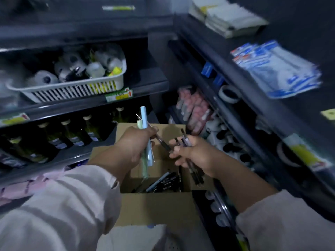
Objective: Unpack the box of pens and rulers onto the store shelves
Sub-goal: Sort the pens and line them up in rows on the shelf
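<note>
This is a shop aisle. Dark shelves (72, 105) carry price labels (118, 96) on their front edges. On them stand rows of identical bottles (74, 133), a basket (72, 91) of small goods and stacked packets (282, 73).

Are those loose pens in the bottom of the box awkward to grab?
Probably light and stiff: the right hand grips several similar ones at once. The pens look slim and round, so they would likely roll if pushed. They lie criss-crossed in the box, so some may snag.
</note>
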